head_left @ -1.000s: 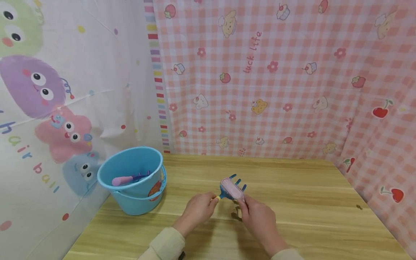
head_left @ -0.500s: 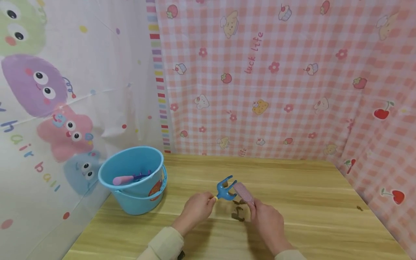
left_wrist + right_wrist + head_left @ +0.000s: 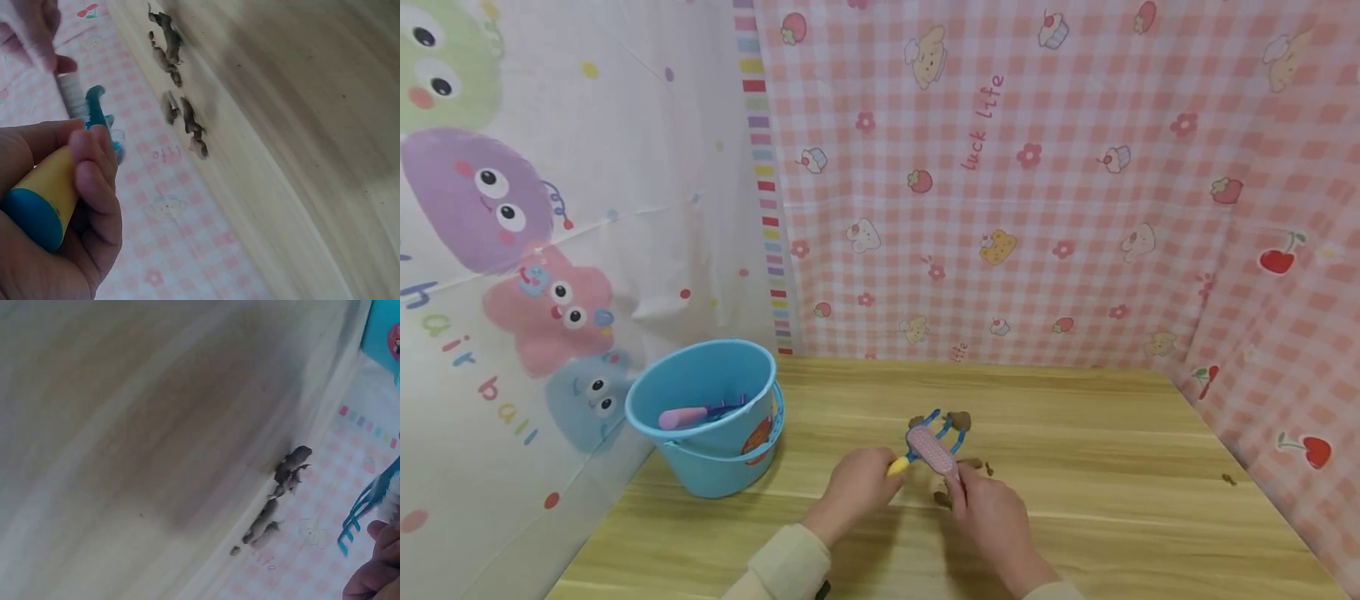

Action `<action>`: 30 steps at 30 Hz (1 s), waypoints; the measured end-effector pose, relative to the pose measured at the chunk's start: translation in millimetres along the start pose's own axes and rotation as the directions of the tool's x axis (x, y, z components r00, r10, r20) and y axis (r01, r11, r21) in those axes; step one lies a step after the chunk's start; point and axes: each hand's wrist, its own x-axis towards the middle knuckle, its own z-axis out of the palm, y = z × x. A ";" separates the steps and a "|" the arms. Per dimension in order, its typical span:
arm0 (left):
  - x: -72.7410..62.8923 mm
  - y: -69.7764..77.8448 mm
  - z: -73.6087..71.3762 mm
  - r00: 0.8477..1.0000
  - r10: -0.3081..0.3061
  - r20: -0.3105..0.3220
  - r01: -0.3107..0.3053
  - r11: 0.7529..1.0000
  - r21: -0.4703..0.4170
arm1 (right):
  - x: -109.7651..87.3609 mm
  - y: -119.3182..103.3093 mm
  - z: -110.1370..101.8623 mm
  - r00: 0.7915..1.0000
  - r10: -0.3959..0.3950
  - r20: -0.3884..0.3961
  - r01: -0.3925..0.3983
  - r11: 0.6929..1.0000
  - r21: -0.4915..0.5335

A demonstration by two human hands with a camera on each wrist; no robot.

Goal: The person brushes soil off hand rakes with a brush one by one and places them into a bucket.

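My left hand (image 3: pixel 861 483) grips the yellow handle of a toy hand rake (image 3: pixel 898 466), whose blue prongs point away from me over the table. With my right hand (image 3: pixel 996 518) I hold a pink brush (image 3: pixel 932 450) by its handle. The brush head lies across the rake's blue head in the head view, and its white bristles (image 3: pixel 75 94) face the prongs in the left wrist view. Several brown, mud-like clumps (image 3: pixel 972 463) lie on the table under and around the tools, one of them (image 3: pixel 959 420) seen near the prong tips.
A light blue bucket (image 3: pixel 722 471) stands at the table's left, with a pink-handled tool (image 3: pixel 683 417) inside. A small brown crumb (image 3: pixel 1228 479) lies far right on the wooden table (image 3: pixel 1112 533). Printed cloths (image 3: pixel 1037 208) hang behind and at the sides.
The brush swung right off the rake's head, then came back left across it. The rake has turned in my left hand. More brown clumps show around the prongs and on the table.
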 end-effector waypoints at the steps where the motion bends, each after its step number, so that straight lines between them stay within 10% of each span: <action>1: -0.5 0.2 -0.8 1.000 0.001 -0.003 0.000 1.000 0.012 | -0.9 0.5 1.8 1.000 0.005 -0.001 -0.005 1.000 -0.011; 13: -1.0 -6.8 -7.8 0.999 -0.025 0.025 0.019 0.979 0.205 | 3.0 23.9 -9.5 0.988 0.154 -0.024 -0.156 0.981 -0.119; 19: -0.7 2.1 -5.2 0.998 0.054 0.031 -0.061 0.937 0.344 | 3.8 7.8 -5.3 0.999 0.042 -0.033 -0.044 0.998 -0.039; 30: -1.8 12.4 -21.3 0.996 0.089 0.020 -0.091 0.945 0.314 | 2.8 19.9 -8.4 0.989 0.149 -0.012 -0.150 0.983 -0.108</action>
